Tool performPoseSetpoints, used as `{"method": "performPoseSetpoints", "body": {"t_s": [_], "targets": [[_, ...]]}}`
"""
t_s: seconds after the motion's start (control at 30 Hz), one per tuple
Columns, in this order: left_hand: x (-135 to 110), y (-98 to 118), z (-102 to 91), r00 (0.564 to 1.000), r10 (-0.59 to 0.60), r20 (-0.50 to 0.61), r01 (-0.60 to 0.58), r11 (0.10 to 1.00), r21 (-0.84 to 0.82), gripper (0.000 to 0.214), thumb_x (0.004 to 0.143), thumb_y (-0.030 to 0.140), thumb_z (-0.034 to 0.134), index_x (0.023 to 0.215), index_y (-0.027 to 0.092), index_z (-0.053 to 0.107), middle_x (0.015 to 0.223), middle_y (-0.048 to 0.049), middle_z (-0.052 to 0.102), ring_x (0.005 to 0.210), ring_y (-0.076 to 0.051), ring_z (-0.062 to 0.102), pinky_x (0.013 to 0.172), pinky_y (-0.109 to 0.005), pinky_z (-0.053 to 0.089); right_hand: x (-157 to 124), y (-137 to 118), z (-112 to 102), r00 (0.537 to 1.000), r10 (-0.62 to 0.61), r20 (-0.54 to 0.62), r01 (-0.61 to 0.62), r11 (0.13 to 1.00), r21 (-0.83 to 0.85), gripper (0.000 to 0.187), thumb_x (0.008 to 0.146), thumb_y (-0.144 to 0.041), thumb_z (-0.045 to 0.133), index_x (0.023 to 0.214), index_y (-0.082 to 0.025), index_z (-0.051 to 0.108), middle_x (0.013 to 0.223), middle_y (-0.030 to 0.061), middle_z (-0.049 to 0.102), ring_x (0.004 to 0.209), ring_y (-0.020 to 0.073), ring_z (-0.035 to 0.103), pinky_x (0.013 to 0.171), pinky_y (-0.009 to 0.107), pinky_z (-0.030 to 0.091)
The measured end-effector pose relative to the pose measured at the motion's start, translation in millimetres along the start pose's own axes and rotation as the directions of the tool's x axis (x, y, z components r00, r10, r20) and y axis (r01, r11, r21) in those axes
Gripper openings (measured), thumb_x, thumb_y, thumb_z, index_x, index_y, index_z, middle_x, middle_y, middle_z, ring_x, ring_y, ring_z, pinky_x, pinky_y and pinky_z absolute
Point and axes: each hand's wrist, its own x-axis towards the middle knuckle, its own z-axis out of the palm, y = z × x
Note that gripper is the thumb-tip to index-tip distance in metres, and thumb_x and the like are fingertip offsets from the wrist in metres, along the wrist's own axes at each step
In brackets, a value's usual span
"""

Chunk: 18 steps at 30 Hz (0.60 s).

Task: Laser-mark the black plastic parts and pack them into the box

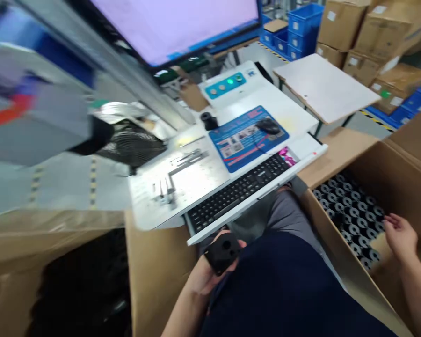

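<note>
In front of my lap, my left hand (pixel 205 276) is closed around a black block-like part (pixel 222 252) with a round hole in its upper face. The fingers wrap its sides and partly hide it. On the right, my right hand (pixel 402 236) reaches inside a cardboard box (pixel 315 210), loosely curled with nothing visible in it. Just left of its fingertips stand rows of black cylindrical parts (pixel 354 213) with pale ring-shaped tops.
A white workbench carries a keyboard (pixel 238 192), a mouse (pixel 268 125) on a blue mat (pixel 231 145), and a metal fixture (pixel 192 175). Above hangs a monitor (pixel 182 28). At lower left, a cardboard box (pixel 154 281) holds dark parts. A blurred grey machine (pixel 45 121) juts in at left.
</note>
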Motion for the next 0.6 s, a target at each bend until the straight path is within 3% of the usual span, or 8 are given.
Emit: {"method": "performPoseSetpoints", "body": {"t_s": [0.1,0.2,0.23,0.3,0.37,0.4,0.47,0.6], "targets": [[3,-6,-10.3,0.988,0.097,0.122,-0.099,0.995,0.012,0.058,0.072,0.046,0.094,0.112,0.02,0.061,0.098,-0.0145,0.075,0.053,-0.017,0.062,0.052,-0.025,0.043,-30,-91,3,0.973,-0.203,-0.105,0.228,0.899,0.375,0.051,0.091,-0.059,0.064,0.138,-0.037,0.062,0.126,0.0264,0.07,0.12,0.0322,0.07,0.101,0.05,0.056],[2,-16,-14.7,0.98,0.11,0.167,-0.11,0.994,-0.008,0.051,0.074,0.044,0.093,0.106,0.022,0.06,0.096,-0.0131,0.075,0.053,-0.018,0.062,0.051,-0.027,0.044,-108,-192,11,0.863,-0.5,0.078,0.398,0.765,0.506,0.047,0.088,-0.058,0.072,0.128,-0.034,0.068,0.121,0.0179,0.074,0.111,0.0337,0.073,0.101,0.054,0.058],[1,-20,-14.6,0.978,0.114,0.173,-0.113,0.994,-0.016,0.047,0.075,0.042,0.092,0.103,0.023,0.059,0.095,-0.0116,0.075,0.053,-0.017,0.062,0.051,-0.027,0.046,-139,-222,17,0.786,-0.592,0.18,0.418,0.722,0.551,0.045,0.088,-0.056,0.073,0.126,-0.033,0.07,0.121,0.0147,0.074,0.111,0.0329,0.074,0.102,0.053,0.058],[0,-29,-13.6,0.977,0.116,0.178,-0.112,0.993,-0.034,0.042,0.075,0.038,0.091,0.1,0.026,0.06,0.091,-0.007,0.074,0.055,-0.017,0.063,0.054,-0.028,0.049,-197,-270,32,0.55,-0.753,0.361,0.431,0.626,0.649,0.057,0.087,-0.051,0.076,0.139,-0.029,0.065,0.135,0.0127,0.07,0.121,0.0328,0.07,0.106,0.048,0.058],[-2,-38,-12.8,0.975,0.14,0.172,-0.131,0.989,-0.063,0.038,0.074,0.035,0.092,0.097,0.028,0.063,0.089,-0.004,0.072,0.064,-0.019,0.068,0.057,-0.028,0.052,-242,-301,48,0.331,-0.846,0.418,0.428,0.53,0.732,0.073,0.083,-0.05,0.081,0.148,-0.027,0.058,0.146,0.0126,0.064,0.131,0.0339,0.065,0.11,0.047,0.056],[-4,-42,-13.0,0.971,0.159,0.179,-0.148,0.987,-0.068,0.036,0.074,0.036,0.091,0.098,0.029,0.066,0.089,-0.0033,0.071,0.069,-0.021,0.069,0.059,-0.029,0.052,-259,-311,56,0.257,-0.863,0.434,0.422,0.504,0.753,0.075,0.082,-0.048,0.082,0.15,-0.028,0.057,0.148,0.0121,0.063,0.134,0.0339,0.062,0.112,0.047,0.055],[-7,-48,-15.6,0.957,0.2,0.208,-0.193,0.98,-0.055,0.035,0.076,0.042,0.089,0.103,0.032,0.068,0.086,-0.0021,0.07,0.071,-0.022,0.069,0.061,-0.032,0.052,-279,-321,71,0.197,-0.853,0.484,0.408,0.52,0.75,0.071,0.081,-0.043,0.081,0.147,-0.03,0.059,0.147,0.01,0.064,0.134,0.0326,0.063,0.112,0.046,0.055],[-19,-58,-34.5,0.942,0.233,0.24,-0.244,0.97,0.017,0.043,0.069,0.053,0.089,0.1,0.029,0.07,0.077,-0.005,0.069,0.06,-0.026,0.068,0.06,-0.039,0.051,-282,-317,104,0.191,-0.776,0.601,0.363,0.625,0.691,0.062,0.074,-0.042,0.083,0.134,-0.03,0.069,0.131,0.0076,0.074,0.121,0.0321,0.071,0.103,0.04,0.061]]}}
